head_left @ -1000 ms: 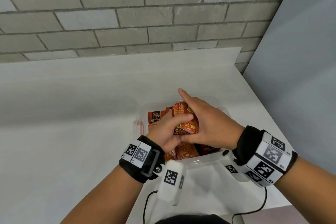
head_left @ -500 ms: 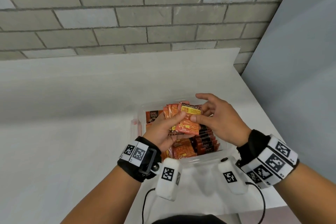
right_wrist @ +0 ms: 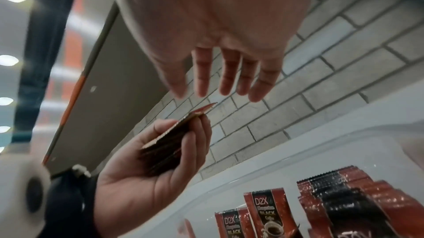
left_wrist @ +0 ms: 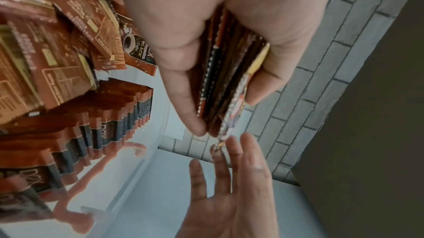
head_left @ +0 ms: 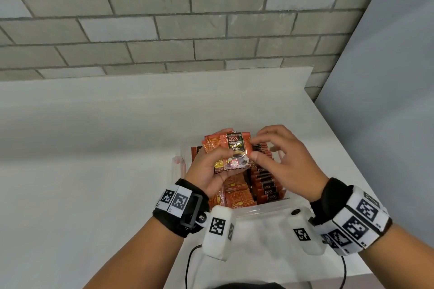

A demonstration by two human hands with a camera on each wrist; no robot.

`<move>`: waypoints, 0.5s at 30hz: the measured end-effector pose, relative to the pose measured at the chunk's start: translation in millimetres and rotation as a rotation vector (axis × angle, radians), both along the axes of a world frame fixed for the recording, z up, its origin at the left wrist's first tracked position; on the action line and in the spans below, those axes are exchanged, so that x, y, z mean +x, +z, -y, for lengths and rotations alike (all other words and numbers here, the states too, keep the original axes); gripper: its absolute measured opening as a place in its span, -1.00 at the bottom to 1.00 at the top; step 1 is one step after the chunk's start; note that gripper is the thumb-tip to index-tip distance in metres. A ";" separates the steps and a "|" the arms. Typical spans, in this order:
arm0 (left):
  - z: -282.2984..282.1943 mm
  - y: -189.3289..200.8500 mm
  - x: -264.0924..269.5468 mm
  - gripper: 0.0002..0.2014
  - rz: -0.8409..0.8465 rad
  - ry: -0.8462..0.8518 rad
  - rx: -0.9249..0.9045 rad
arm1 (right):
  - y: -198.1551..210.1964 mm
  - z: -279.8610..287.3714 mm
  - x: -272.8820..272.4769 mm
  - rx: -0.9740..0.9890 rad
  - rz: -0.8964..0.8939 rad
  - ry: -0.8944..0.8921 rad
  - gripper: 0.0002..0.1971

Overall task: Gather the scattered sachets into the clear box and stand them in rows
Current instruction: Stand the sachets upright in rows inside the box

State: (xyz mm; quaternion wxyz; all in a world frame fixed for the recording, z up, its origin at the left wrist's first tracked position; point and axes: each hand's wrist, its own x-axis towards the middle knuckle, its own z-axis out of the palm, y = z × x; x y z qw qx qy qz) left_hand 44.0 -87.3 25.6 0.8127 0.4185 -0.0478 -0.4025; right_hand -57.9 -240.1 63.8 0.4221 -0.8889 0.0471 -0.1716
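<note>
Front sachet [head_left: 237,151] now shows its printed face to me; half a sec ago it showed the yellow-label back and my R hand [head_left: 285,159] was pinching it. So I've flipped it to match the stack [left_wrist: 226,82], and the bundle looks nearly squared for dropping in.

L hand [head_left: 211,169] is clamped on the stack, thumb across the front, fingers behind, held just above the box [head_left: 263,210]. R hand has let go: fingers loosely spread, tips at the sachet's right edge. Wrist view shows them just off the stack's corner, so whether they touch, can't tell.

Orientation: stack is held upright, long axis roughly vertical, logo end up and away from me, coffee-cup end down by my L thumb, printed face toward me.

In the box, right row [head_left: 266,185] already stands on edge, faces toward me. Left side is still a loose pile [head_left: 237,192], lying flat or leaning, backs up. Judging by that, task's maybe past halfway: this bundle goes in standing, then the pile needs sorting.
</note>
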 end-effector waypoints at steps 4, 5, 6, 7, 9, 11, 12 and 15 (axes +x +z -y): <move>-0.7 2.8 -1.7 -0.62 0.060 -0.055 0.025 | 2.3 2.7 4.6 0.025 -0.062 -0.081 -0.66; -0.3 3.1 -2.5 -0.58 0.083 -0.078 0.027 | 4.0 3.2 5.1 0.022 -0.079 -0.065 -0.64; 0.3 3.4 -3.9 -0.52 0.106 -0.101 0.033 | 6.0 4.0 5.2 0.021 -0.101 -0.046 -0.62; 1.9 2.7 -5.2 -0.49 0.129 -0.124 0.043 | 8.9 5.0 4.8 0.023 -0.129 -0.026 -0.61; 5.3 1.1 -8.1 -0.52 0.165 -0.169 0.061 | 14.0 8.9 2.9 0.028 -0.191 0.015 -0.66; 6.9 1.0 -8.8 -0.59 0.175 -0.164 0.083 | 17.5 15.7 -0.9 0.029 -0.252 0.047 -0.72; 6.6 0.8 -8.1 -0.63 0.170 -0.141 0.100 | 18.3 19.8 -3.9 0.023 -0.279 0.051 -0.76; 1.7 -1.5 -2.2 -0.67 0.126 -0.066 0.134 | 15.4 34.2 -16.1 -0.048 -0.338 0.047 -0.81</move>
